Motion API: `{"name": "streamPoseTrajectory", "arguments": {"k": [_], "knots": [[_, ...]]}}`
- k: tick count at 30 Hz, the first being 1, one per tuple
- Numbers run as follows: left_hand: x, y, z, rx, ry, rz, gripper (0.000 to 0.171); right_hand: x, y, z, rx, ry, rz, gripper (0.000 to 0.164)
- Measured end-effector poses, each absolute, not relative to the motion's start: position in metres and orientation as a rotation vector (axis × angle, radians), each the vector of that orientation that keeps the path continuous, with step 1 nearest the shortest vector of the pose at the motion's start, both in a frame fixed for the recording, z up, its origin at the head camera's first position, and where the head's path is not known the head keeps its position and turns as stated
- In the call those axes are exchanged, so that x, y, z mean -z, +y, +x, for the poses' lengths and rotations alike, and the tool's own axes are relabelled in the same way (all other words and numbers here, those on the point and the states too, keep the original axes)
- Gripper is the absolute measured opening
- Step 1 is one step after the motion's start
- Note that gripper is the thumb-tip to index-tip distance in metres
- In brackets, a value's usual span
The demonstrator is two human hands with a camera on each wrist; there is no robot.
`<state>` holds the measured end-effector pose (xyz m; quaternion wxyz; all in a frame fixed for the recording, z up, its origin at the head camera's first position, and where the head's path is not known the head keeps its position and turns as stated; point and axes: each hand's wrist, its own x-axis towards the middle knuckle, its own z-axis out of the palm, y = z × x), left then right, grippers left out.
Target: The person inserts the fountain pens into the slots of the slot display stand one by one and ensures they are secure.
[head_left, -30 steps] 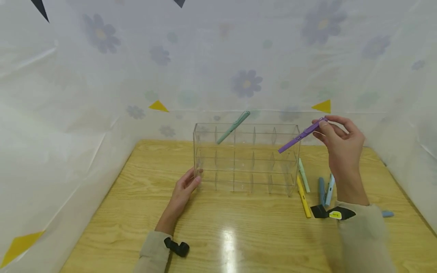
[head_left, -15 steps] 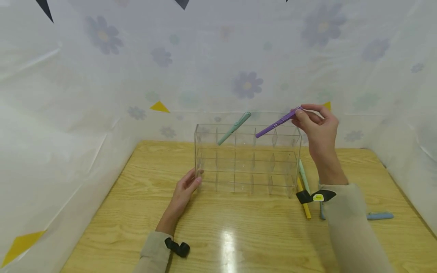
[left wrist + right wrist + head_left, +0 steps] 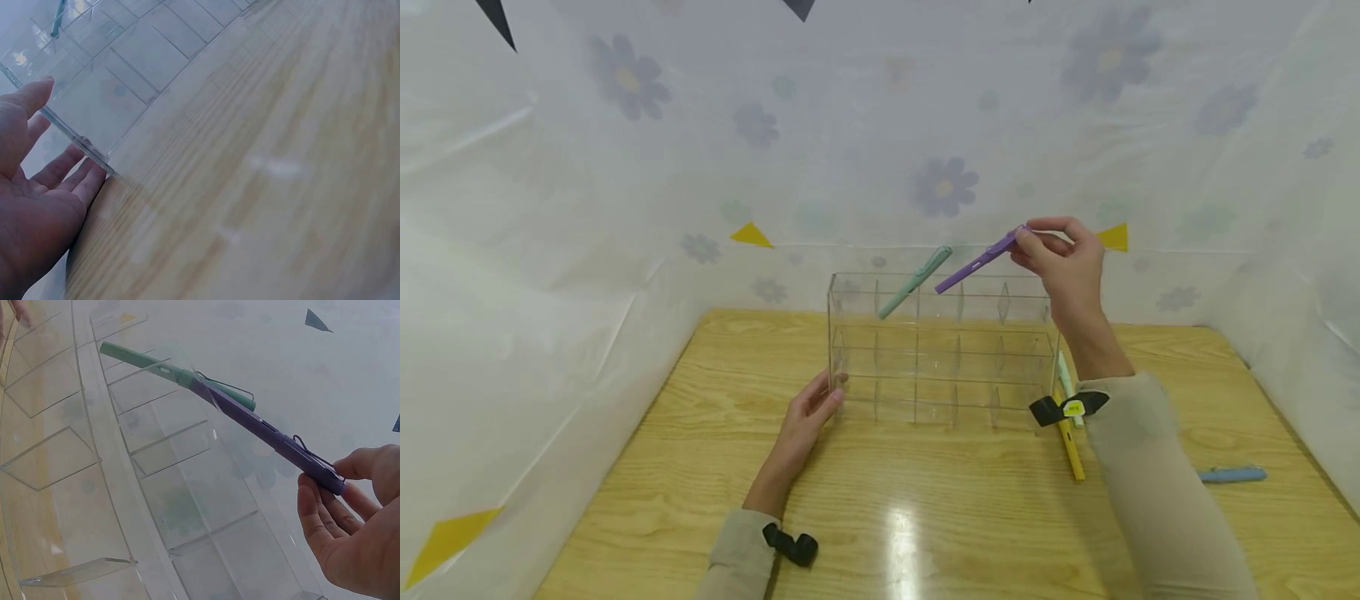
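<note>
A clear divided organizer [image 3: 936, 377] stands upright on the table, with rows of compartments. My left hand [image 3: 805, 421] holds its lower left edge, thumb at the front and fingers along the side; the left wrist view shows this hand [image 3: 47, 194] close. A green pen [image 3: 916, 282] leans in the top row, its clip end sticking out. My right hand [image 3: 1066, 265] pinches a purple pen [image 3: 976, 262] by its cap end, tilted down to the left over the top row. In the right wrist view the purple pen [image 3: 250, 425] overlaps the green pen [image 3: 140, 361].
Right of the organizer lie a yellow pen [image 3: 1071, 446] and a pale green pen [image 3: 1066, 377]. A blue pen [image 3: 1232, 475] lies farther right, partly behind the right sleeve [image 3: 1157, 475]. Flower-patterned sheeting [image 3: 850, 150] encloses the wooden table [image 3: 700, 467].
My right hand has carried the purple pen left and slightly up, from beside the organizer to over its top row near the green pen. The left hand stays at the edge.
</note>
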<state>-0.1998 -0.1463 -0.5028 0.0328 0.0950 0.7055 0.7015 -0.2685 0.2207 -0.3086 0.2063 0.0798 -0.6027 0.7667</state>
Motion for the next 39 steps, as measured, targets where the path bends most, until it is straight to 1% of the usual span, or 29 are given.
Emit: {"name": "streamPoseTrajectory", "arguments": {"k": [6,14,21,30,37,39], "knots": [[0.501,-0.143,-0.198,-2.162,2.159,0.290,0.053,0.316,0.216,-0.271,-2.045,-1.827,0.217,0.023],[0.504,-0.145,-0.200,-2.162,2.153,0.318,0.053,0.319,0.214,-0.271,-1.961,-1.973,0.315,0.022],[0.504,-0.148,-0.199,-2.158,2.169,0.341,0.053,0.320,0.212,-0.274,-1.855,-2.152,0.358,0.024],[0.502,-0.149,-0.200,-2.155,2.175,0.355,0.054,0.315,0.208,-0.276,-1.840,-2.202,0.366,0.024],[0.505,-0.150,-0.200,-2.143,2.180,0.315,0.053,0.318,0.213,-0.271,-1.751,-2.235,0.360,0.033],[0.506,-0.151,-0.200,-2.140,2.186,0.305,0.053,0.318,0.217,-0.268,-1.711,-2.225,0.354,0.033]]}}
